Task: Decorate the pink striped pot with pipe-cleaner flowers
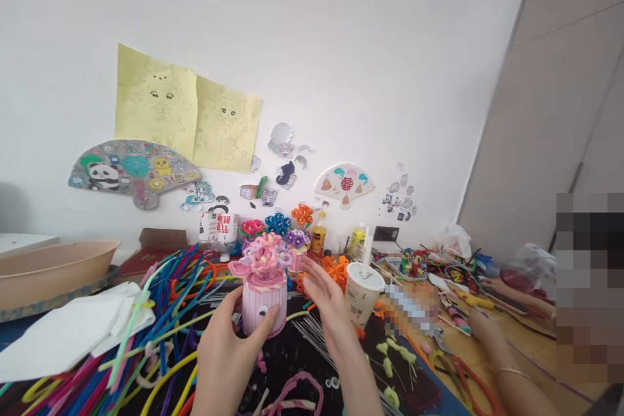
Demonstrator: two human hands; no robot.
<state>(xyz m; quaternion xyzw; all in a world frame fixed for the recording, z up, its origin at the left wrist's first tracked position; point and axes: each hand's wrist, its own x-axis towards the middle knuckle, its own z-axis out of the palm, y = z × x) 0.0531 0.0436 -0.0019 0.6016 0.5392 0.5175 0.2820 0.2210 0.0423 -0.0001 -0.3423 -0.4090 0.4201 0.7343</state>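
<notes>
My left hand (225, 352) grips a pink pipe-cleaner pot (263, 304) with googly eyes and a bunch of pink and purple pipe-cleaner flowers on top. It holds the pot upright above the dark mat (312, 364). My right hand (327, 307) is beside the pot on its right, fingers stretched out and spread, not clearly touching it. A white paper cup (363, 291) with a straw stands just right of my right hand.
A heap of coloured pipe cleaners (160, 312) lies at left, with white paper (63, 331) and a tan bowl (49, 266). Thin wires (316, 331) lie on the mat. More pipe-cleaner flowers (277, 224) stand by the wall. Another person's arm (507, 370) rests at right among tools.
</notes>
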